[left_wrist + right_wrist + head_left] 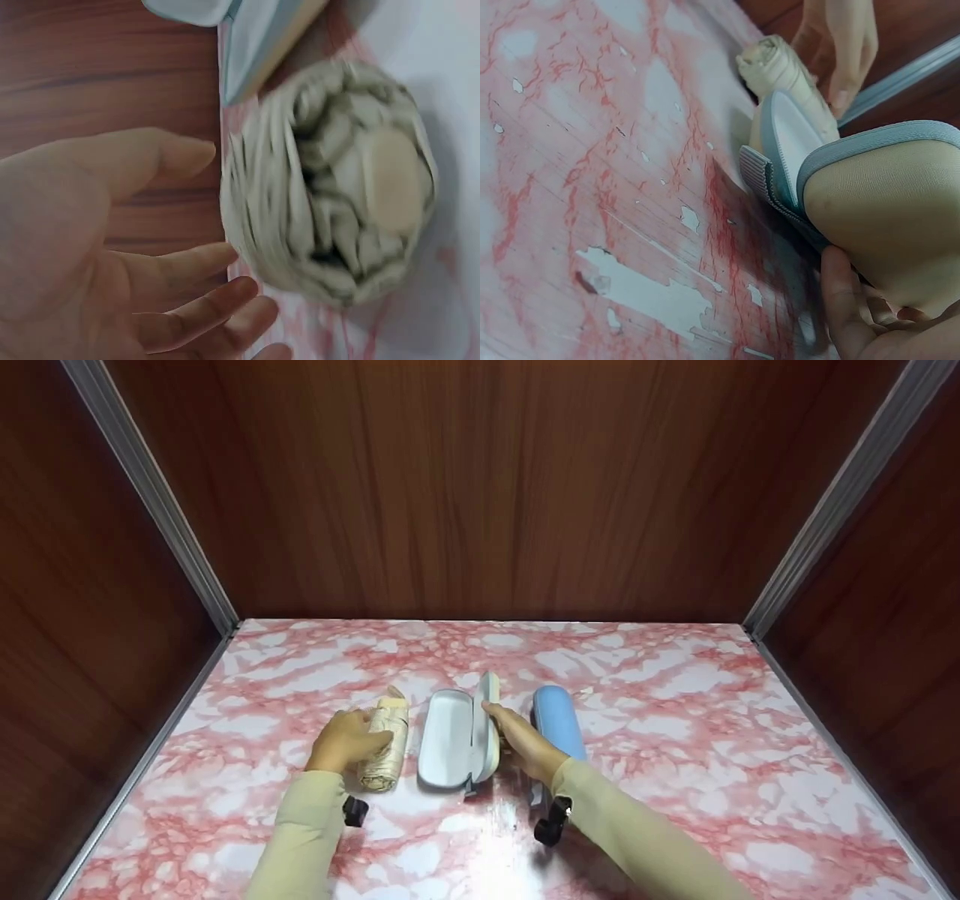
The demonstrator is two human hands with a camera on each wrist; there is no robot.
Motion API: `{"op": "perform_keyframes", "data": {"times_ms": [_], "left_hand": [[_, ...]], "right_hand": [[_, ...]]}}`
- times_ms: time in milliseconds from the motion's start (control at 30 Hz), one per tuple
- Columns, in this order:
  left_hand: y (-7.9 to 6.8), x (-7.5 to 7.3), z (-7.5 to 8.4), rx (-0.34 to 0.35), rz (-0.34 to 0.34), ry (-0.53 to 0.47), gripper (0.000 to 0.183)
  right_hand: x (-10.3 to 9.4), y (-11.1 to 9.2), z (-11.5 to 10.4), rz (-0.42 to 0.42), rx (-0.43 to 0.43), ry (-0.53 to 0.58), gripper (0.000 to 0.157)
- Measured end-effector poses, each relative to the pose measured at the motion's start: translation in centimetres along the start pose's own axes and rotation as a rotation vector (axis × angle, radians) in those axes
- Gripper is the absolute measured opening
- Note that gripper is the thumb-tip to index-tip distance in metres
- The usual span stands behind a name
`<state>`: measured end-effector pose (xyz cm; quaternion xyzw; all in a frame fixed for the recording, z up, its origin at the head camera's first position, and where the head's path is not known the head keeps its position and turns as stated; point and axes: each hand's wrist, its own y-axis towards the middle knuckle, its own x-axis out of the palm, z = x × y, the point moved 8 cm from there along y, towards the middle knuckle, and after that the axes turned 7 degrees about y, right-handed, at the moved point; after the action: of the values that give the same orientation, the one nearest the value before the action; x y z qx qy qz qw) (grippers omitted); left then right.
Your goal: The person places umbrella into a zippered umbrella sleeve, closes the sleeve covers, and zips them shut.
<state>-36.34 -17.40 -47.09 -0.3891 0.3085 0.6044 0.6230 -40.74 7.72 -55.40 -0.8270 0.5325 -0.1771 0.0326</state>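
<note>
My right hand [525, 739] is at the raised lid [489, 727] of a pale glasses case, one fingertip over its upper edge and other fingers against its cream outside [885, 210]. The case lies unfolded, its white hollow base [448, 742] facing up; a zip runs round the rim. To its left, a beige folded umbrella [386, 750] lies with its fabric rolled up. Beside it my left hand [349, 741] has thumb and fingers spread around the side. In the left wrist view, the fingertips [232, 255] are right at the umbrella's crumpled fabric end [337, 187].
A closed blue case [559, 720] lies just right of my right hand, partly behind the wrist. Red-and-white marbled table [675, 735] surrounds everything. Brown wood panels [480, 495] with grey metal strips stand at the back and both sides.
</note>
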Motion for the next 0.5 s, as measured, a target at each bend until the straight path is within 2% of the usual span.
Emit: {"op": "perform_keyframes", "data": {"times_ms": [100, 167, 500], "left_hand": [[0.0, 0.3, -0.9, -0.052, -0.054, -0.049, 0.058], [0.0, 0.5, -1.2, -0.073, -0.072, -0.047, 0.056], [0.1, 1.3, -1.5, -0.1, -0.071, -0.036, 0.052]], "right_hand": [[0.1, -0.2, -0.2, 0.0, -0.01, -0.021, 0.05], [0.0, -0.1, -0.1, 0.009, -0.007, -0.032, 0.048], [0.3, -0.7, -0.5, 0.033, 0.004, -0.071, 0.054]]}}
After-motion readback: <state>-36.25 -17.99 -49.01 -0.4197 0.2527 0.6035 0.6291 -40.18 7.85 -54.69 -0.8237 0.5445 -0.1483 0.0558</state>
